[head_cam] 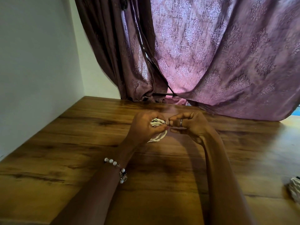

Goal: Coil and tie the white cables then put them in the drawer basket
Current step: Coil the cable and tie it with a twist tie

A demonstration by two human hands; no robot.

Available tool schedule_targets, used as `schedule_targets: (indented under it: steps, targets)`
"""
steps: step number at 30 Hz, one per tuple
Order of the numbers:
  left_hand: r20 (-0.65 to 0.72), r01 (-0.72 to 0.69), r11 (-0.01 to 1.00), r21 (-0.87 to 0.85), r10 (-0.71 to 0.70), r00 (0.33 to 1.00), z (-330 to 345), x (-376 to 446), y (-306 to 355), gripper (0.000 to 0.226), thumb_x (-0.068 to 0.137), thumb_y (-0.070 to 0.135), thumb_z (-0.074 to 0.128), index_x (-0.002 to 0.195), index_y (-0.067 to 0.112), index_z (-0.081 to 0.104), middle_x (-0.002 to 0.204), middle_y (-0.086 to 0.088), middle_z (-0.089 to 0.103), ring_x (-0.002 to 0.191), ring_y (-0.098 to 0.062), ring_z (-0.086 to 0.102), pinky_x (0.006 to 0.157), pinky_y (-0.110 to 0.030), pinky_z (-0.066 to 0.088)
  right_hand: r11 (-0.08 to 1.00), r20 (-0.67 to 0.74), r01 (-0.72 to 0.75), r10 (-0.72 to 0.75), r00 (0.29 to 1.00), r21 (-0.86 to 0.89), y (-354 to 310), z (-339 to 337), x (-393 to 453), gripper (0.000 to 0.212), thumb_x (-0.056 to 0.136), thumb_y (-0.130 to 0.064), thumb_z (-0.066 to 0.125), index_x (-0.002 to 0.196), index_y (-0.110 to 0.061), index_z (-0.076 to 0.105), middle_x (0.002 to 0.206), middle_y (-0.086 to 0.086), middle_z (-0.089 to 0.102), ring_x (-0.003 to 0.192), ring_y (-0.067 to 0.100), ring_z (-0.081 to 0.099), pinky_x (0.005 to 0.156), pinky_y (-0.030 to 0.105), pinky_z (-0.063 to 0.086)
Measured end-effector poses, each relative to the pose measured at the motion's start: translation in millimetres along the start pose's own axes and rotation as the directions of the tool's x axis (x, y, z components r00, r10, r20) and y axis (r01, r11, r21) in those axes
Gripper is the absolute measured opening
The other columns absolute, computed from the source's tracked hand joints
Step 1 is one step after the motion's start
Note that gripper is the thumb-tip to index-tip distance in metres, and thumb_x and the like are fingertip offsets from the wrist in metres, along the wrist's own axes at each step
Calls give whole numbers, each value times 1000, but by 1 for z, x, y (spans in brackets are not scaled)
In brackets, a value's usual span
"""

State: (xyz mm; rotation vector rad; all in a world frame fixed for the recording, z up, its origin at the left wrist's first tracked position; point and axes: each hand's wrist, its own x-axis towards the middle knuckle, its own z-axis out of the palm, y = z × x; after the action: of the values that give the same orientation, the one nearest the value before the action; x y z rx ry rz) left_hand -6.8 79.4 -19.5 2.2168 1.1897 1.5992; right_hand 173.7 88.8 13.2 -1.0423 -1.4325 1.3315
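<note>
Head view looks down on two bare forearms reaching away from the near edge over a wooden table [68,143], the hands meeting near the middle of the frame. The left hand [144,125] is curled around a coiled white cable [156,123], its fingers wrapped over the bundle so that only a few loops show between thumb and fingers, and a further stretch of white strands hangs out below the palm towards the tabletop. The right hand [190,125] faces it, fingertips bent inwards and pinched together just beside the left thumb, at the right edge of the coil. Something small and dark sits between those fingertips, too small to identify. A ring [181,122] bands one finger of the right hand, and a pearl bracelet [116,168] circles the left wrist.

Both hands are raised a little above the table, casting a soft shadow on the wood beneath them. The tabletop is brown with dark grain streaks and runs to a plain pale wall [35,62] on the left. At the far side hangs a purple curtain [219,62] with a damask pattern, its lower edge draped onto the table's far edge, with a darker fold on its left. At the right edge, nearer the camera, lies a second white bundle [294,189], cut off by the frame.
</note>
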Motion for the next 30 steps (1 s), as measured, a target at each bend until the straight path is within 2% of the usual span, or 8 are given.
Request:
schedule_targets:
  steps: [6, 12, 16, 21, 25, 26, 28, 30]
  targets:
    - [-5, 9, 1000, 23, -9, 1000, -2, -2, -1, 19, 64, 24, 78, 80, 15, 75, 75, 17, 66, 68, 13, 58, 64, -9, 43, 990, 19, 63, -61, 998, -128, -1, 3, -3, 8, 74, 11, 70, 79, 4, 70, 79, 17, 71, 72, 25, 66, 74, 39, 58]
    - [0, 17, 1000, -26, -17, 1000, 0, -2, -2, 24, 64, 28, 78, 82, 11, 75, 79, 11, 70, 73, 3, 63, 67, -19, 50, 984, 58, 86, -77, 995, -158, -2, 2, -5, 12, 75, 17, 65, 77, 6, 70, 75, 21, 69, 72, 30, 64, 75, 41, 57]
    - [1, 31, 998, -51, -31, 1000, 0, -1, -3, 24, 64, 26, 79, 82, 10, 75, 81, 4, 73, 75, -5, 66, 69, -26, 53, 980, 64, 113, -103, 993, -165, -2, 4, -3, 27, 76, 22, 60, 67, -1, 72, 70, 17, 71, 69, 30, 65, 76, 44, 58]
    - [-17, 24, 998, -59, -25, 1000, 2, -2, -2, 19, 63, 13, 85, 77, 8, 73, 71, 15, 63, 65, 15, 57, 61, -5, 41, 976, 62, 139, -130, 990, -170, -4, 5, -5, 36, 73, 28, 51, 60, 1, 69, 64, 16, 69, 64, 26, 66, 73, 42, 60]
    - [-16, 39, 996, -79, -41, 999, 1, -2, -3, 17, 65, 9, 85, 78, 9, 74, 71, 14, 65, 65, 12, 59, 62, -8, 43, 967, 41, 150, -145, 989, -207, -4, 4, -4, 32, 72, 28, 53, 63, 2, 69, 66, 15, 70, 67, 27, 66, 73, 39, 60]
    - [-11, 49, 995, -89, -50, 999, 0, -1, -3, 17, 65, 9, 85, 79, 8, 74, 73, 11, 67, 67, 10, 60, 63, -11, 46, 957, 39, 161, -156, 987, -241, -5, 5, -4, 28, 72, 26, 56, 67, 3, 70, 66, 12, 70, 69, 25, 66, 73, 37, 60]
    - [6, 75, 990, -119, -74, 997, -1, -1, -4, 19, 65, 9, 85, 81, 8, 75, 76, 7, 71, 69, 3, 64, 66, -18, 51, 916, 63, 201, -191, 979, -347, -9, 6, -7, 20, 73, 23, 61, 85, 9, 70, 70, 4, 70, 65, 7, 66, 66, 21, 55]
    - [21, 101, 984, -144, -99, 995, -2, -1, -5, 20, 64, 13, 85, 82, 9, 75, 76, 5, 72, 70, -1, 65, 68, -24, 53, 864, 91, 243, -226, 970, -442, -15, 8, -8, 31, 75, 24, 59, 104, 15, 64, 85, -1, 64, 59, -10, 61, 59, 6, 46]
